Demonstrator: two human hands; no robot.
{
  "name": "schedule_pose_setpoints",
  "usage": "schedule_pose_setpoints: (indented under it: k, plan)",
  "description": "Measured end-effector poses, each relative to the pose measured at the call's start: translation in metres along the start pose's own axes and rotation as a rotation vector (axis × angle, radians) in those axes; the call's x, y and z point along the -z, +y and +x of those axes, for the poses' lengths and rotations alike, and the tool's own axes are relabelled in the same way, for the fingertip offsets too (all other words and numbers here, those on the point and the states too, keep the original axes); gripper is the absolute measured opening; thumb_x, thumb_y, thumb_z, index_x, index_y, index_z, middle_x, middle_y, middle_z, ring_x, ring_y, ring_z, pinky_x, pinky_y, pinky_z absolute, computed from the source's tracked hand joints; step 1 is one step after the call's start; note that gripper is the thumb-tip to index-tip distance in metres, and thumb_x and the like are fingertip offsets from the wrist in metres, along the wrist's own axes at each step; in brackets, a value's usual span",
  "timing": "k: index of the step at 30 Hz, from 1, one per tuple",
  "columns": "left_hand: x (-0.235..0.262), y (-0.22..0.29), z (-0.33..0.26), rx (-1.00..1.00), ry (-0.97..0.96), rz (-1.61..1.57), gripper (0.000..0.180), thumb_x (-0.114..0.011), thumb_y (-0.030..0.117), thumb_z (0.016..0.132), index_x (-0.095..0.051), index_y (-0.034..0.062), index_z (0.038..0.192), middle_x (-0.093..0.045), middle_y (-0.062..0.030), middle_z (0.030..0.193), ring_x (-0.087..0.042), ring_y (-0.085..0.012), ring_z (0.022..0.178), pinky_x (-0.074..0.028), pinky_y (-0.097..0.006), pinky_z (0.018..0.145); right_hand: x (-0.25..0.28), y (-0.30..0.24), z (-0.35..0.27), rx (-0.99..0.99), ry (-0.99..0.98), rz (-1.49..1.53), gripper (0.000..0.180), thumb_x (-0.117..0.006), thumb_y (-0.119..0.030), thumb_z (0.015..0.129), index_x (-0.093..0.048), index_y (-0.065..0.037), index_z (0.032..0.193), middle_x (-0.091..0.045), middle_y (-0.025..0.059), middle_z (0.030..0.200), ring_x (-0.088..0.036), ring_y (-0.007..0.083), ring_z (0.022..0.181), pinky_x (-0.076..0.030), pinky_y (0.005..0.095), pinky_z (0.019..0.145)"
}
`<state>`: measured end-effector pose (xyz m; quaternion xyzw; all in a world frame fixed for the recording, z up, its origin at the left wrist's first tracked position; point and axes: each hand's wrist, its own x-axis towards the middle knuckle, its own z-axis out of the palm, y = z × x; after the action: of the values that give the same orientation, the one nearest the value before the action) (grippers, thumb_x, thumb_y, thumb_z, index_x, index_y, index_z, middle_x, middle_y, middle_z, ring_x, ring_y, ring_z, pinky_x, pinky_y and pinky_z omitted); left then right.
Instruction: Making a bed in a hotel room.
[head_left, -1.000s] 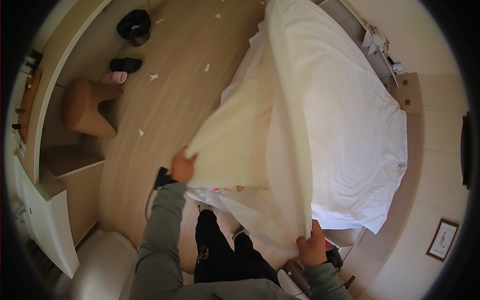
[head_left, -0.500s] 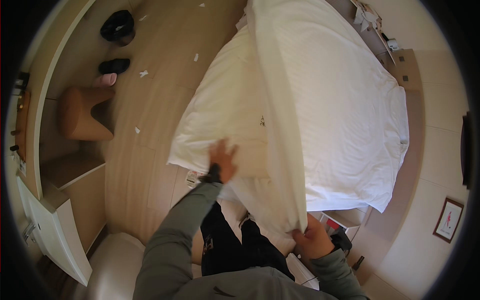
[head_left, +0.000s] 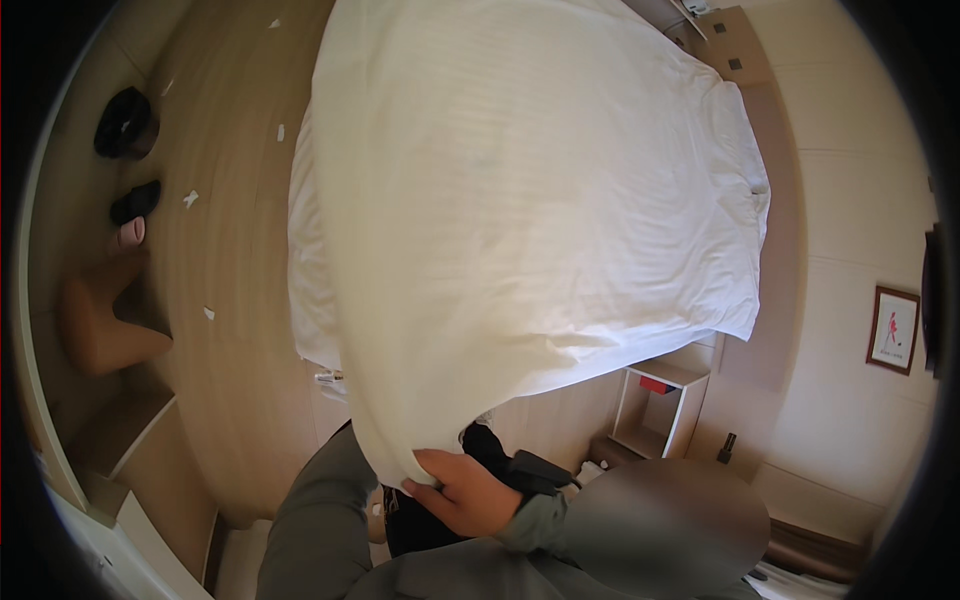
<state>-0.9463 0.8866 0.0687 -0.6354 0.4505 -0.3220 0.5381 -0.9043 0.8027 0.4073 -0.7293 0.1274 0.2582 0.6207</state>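
A white duvet (head_left: 520,200) is held up over the bed (head_left: 310,270), draped from near to far so that it can spread over the mattress. One hand (head_left: 465,490), a watch on its wrist, pinches the duvet's near corner between thumb and fingers, low in the scene; which hand it is cannot be told. Shoes (head_left: 130,205) and paper scraps (head_left: 190,198) lie on the wooden floor (head_left: 230,150) at left.

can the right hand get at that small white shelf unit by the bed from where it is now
Probably not right away. The right hand is clamped on the hem of the white sheet, close to the body. The shelf unit stands off to the right, past the bed's corner; the hand would need to let go and stretch.
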Motion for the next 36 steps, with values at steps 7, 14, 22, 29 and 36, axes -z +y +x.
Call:
schedule_pose_setpoints:
  k: [7, 14, 22, 29, 36]
  plan:
    - [-0.062, -0.068, -0.108, -0.034, -0.018, 1.183, 0.092, -0.037, 0.077, 0.079, -0.045, 0.0023, 0.132, -0.040, -0.0225, 0.139, -0.037, -0.0387, 0.128, -0.024, -0.058, 0.106, -0.018, 0.052, 0.028, -0.066, -0.142, 0.420, 0.061, -0.053, -0.013, 0.094, -0.021, 0.001, 0.144, -0.040, 0.0190, 0.138, -0.042, 0.0238, 0.125, -0.033, 0.0327, 0.104]
    - [-0.085, -0.243, -0.162, -0.429, 0.635, 2.491, 0.077, -0.054, 0.060, 0.084, -0.045, -0.0025, 0.129, -0.055, -0.0181, 0.123, -0.055, -0.0286, 0.112, -0.043, -0.039, 0.096, -0.053, 0.070, 0.041, -0.096, -0.595, 0.613, 0.063, -0.047, -0.010, 0.097, -0.011, -0.007, 0.148, -0.028, 0.0191, 0.148, -0.026, 0.0262, 0.139, -0.027, 0.0366, 0.111]
    - [-0.100, -0.137, -0.264, -1.595, 0.737, 2.127, 0.048, -0.060, 0.035, 0.091, -0.057, -0.0071, 0.113, -0.064, -0.0134, 0.104, -0.060, -0.0222, 0.094, -0.047, -0.032, 0.083, -0.034, 0.144, -0.020, -0.153, -0.513, 0.276, 0.055, -0.050, -0.028, 0.096, -0.029, -0.006, 0.142, -0.051, 0.0187, 0.131, -0.048, 0.0255, 0.123, -0.037, 0.0353, 0.102]
    - [-0.125, -0.069, -0.262, -1.853, 1.063, 2.265, 0.031, -0.060, 0.024, 0.091, -0.062, -0.0055, 0.100, -0.063, -0.0097, 0.092, -0.056, -0.0187, 0.081, -0.046, -0.030, 0.077, 0.041, 0.188, -0.107, -0.466, -0.097, 0.060, 0.047, -0.055, -0.029, 0.093, -0.045, -0.007, 0.133, -0.060, 0.0125, 0.118, -0.056, 0.0238, 0.111, -0.043, 0.0327, 0.095]
    - [-0.127, -0.005, -0.257, -1.586, 1.289, 2.411, 0.023, -0.064, 0.007, 0.081, -0.063, -0.0025, 0.101, -0.065, -0.0182, 0.101, -0.063, -0.0287, 0.088, -0.051, -0.039, 0.075, 0.072, 0.239, -0.206, -0.728, 0.127, -0.377, 0.045, -0.058, -0.038, 0.089, -0.057, -0.007, 0.121, -0.064, 0.0163, 0.111, -0.059, 0.0300, 0.106, -0.045, 0.0376, 0.092]
